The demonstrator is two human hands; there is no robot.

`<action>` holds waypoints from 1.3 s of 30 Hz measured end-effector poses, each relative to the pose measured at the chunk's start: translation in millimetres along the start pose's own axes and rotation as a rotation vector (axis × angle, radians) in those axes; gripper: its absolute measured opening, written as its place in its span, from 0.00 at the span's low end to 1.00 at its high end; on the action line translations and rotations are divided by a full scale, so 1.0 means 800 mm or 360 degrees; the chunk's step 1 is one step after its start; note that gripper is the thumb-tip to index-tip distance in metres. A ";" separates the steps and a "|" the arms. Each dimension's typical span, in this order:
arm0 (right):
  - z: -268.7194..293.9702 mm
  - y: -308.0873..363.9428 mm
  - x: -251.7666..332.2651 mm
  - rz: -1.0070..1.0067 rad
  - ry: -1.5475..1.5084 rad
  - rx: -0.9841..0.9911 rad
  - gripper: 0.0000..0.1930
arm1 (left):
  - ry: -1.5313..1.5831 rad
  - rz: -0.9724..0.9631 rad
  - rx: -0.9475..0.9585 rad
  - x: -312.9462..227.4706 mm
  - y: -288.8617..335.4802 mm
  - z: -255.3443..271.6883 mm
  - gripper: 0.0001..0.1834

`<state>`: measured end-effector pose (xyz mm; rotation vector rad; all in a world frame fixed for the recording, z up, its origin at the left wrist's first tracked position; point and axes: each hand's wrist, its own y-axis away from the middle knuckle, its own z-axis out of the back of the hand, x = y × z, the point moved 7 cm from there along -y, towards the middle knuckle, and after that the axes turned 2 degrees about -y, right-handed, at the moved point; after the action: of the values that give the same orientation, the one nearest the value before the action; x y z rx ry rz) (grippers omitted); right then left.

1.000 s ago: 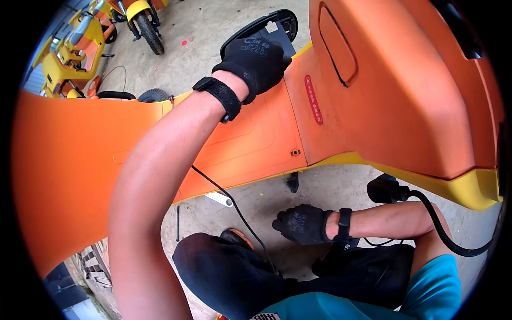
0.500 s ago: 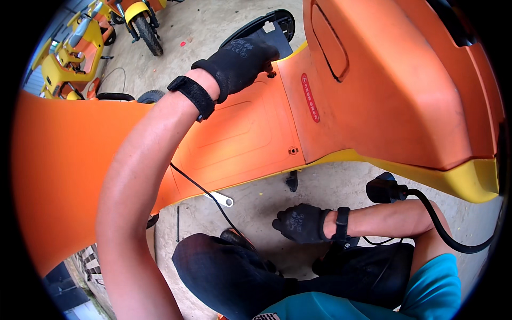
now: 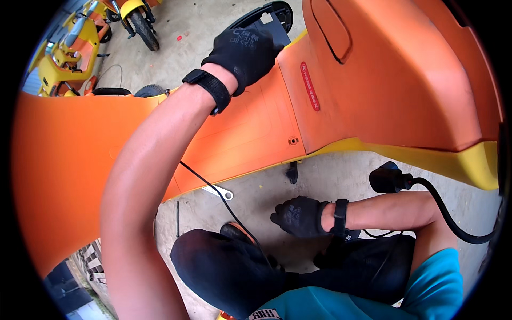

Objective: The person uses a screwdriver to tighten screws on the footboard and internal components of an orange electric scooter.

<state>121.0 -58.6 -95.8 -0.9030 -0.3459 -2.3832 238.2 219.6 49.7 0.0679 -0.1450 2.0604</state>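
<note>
My left hand (image 3: 242, 57), in a black glove, is stretched across the orange floor panel (image 3: 242, 130) of a scooter-like vehicle to its far edge. Its fingers are curled and pressed together, and the fingertips are hidden, so whatever they hold does not show. A black plastic piece (image 3: 280, 16) juts out just past the fingers. At the panel's near corner is a bolt hole (image 3: 293, 141). Above my lap, my right hand (image 3: 300, 216), also in a black glove, is closed; I cannot make out what is inside it.
A tall orange body section (image 3: 394, 74) rises at the right, trimmed in yellow. In front of it hangs a black plug (image 3: 388, 177) on a thick cable. Below the panel are a white perforated bracket (image 3: 224, 193) and a thin rod (image 3: 177, 218). Other yellow-orange vehicles (image 3: 64, 61) stand at the far left.
My left hand has shifted slightly right and turned, now covering the panel's far corner where a dark spot showed before. My right hand stays closed in nearly the same place. The view has shifted slightly.
</note>
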 end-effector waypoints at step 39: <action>-0.013 0.004 -0.009 -0.0089 0.0024 0.0122 0.09 | 0.0514 -0.0643 -0.0096 0.011 -0.009 -0.015 0.16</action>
<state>121.6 -62.3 -108.0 -0.8504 -0.4593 -2.4085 240.8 232.2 39.3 -0.2535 0.0083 1.6369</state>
